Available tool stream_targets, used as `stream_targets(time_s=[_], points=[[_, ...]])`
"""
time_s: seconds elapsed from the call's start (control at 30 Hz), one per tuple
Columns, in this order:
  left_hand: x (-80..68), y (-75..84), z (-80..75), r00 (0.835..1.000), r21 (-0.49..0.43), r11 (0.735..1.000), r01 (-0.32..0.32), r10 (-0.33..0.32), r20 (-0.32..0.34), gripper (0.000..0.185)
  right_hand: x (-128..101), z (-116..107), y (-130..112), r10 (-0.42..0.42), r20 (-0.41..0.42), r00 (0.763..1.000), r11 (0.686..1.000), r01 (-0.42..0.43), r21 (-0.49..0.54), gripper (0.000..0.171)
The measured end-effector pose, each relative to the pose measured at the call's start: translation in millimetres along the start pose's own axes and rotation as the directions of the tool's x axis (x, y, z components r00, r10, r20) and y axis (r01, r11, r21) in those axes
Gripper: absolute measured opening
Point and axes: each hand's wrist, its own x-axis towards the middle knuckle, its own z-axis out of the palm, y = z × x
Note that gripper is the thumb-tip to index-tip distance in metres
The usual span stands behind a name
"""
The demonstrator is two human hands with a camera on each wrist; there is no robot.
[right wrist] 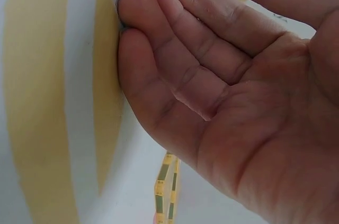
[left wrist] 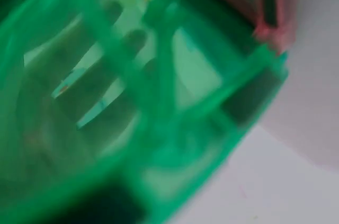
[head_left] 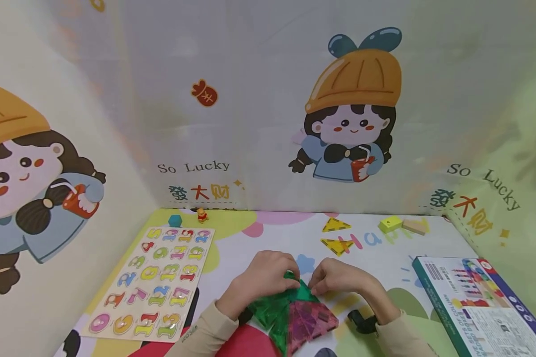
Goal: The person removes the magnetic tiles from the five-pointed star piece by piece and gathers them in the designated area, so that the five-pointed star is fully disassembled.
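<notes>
A tent-like build of translucent magnetic tiles stands at the front middle, with green tiles (head_left: 268, 312) on the left and pink tiles (head_left: 310, 320) on the right. My left hand (head_left: 268, 272) holds the upper green part with thumb and fingers; in the left wrist view its fingers (left wrist: 100, 81) show blurred through a green tile (left wrist: 164, 75). A small green tile (head_left: 305, 292) lies between both hands. At its right edge my right hand (head_left: 339, 276) pinches with thumb and forefinger. The right wrist view shows the other fingers (right wrist: 153, 70) curled, their tips against the tabletop.
A number puzzle board (head_left: 154, 282) lies at left, with a teal hexagonal piece (head_left: 175, 220) and small figurine (head_left: 202, 215) behind. Two yellow triangular tiles (head_left: 336, 225), a yellow block (head_left: 390, 224) and a wooden block (head_left: 414, 227) lie at the back. A flat box (head_left: 482, 302) lies right.
</notes>
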Motion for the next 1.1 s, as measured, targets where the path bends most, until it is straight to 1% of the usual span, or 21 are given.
stream_targets(time_s=[0.1,0.2,0.27,0.33,0.43,0.57,0.67,0.77,0.83,0.9,1.0,1.1], points=[[-2.2,-2.0,-7.4,0.996,-0.064,0.998,0.019,-0.013,0.087,0.015,-0.1,-2.0,-2.5,0.002,-0.006,1.0,1.0,-0.002,-0.029,0.014],[-5.6,-5.6,-12.2,0.987,-0.111,0.993,0.05,-0.032,0.157,0.021,0.8,-2.0,-4.6,0.008,-0.016,1.0,0.998,-0.009,-0.058,0.013],[-9.3,-7.7,-15.7,0.976,-0.142,0.987,0.082,-0.05,0.211,0.026,1.1,-0.8,-5.5,0.015,-0.024,1.0,0.997,-0.017,-0.073,0.012],[-13.6,-9.6,-19.3,0.962,-0.167,0.979,0.116,-0.068,0.266,0.03,1.3,1.1,-6.0,0.026,-0.032,0.999,0.996,-0.028,-0.085,0.011],[-18.6,-10.3,-24.1,0.945,-0.191,0.971,0.147,-0.081,0.316,0.036,1.6,4.1,-6.3,0.041,-0.046,0.998,0.994,-0.046,-0.095,0.011],[-19.7,-6.9,-24.3,0.943,-0.191,0.972,0.136,-0.067,0.327,0.04,3.4,8.1,-7.4,0.063,-0.069,0.996,0.994,-0.069,-0.08,0.006],[-18.7,-1.2,-20.6,0.941,-0.152,0.98,0.126,-0.069,0.332,0.043,4.5,11.8,-8.8,0.077,-0.103,0.992,0.995,-0.083,-0.055,0.01],[-16.3,6.0,-15.7,0.944,-0.091,0.989,0.114,-0.079,0.319,0.045,5.1,14.7,-9.3,0.096,-0.151,0.984,0.994,-0.102,-0.028,0.015],[-14.9,10.4,-12.0,0.95,-0.046,0.993,0.107,-0.088,0.3,0.046,6.0,16.4,-9.1,0.109,-0.173,0.979,0.994,-0.113,-0.011,0.018],[-14.3,13.9,-8.9,0.955,-0.012,0.994,0.107,-0.099,0.279,0.047,7.2,17.8,-9.1,0.113,-0.182,0.977,0.993,-0.116,-0.004,0.019],[-12.9,18.6,-6.4,0.96,0.045,0.993,0.105,-0.113,0.257,0.048,8.8,19.0,-9.4,0.094,-0.18,0.979,0.995,-0.099,-0.021,0.023],[-8.2,24.5,-7.1,0.966,0.134,0.989,0.055,-0.087,0.243,0.049,7.4,18.3,-10.3,0.072,-0.183,0.98,0.995,-0.084,-0.055,0.022]])
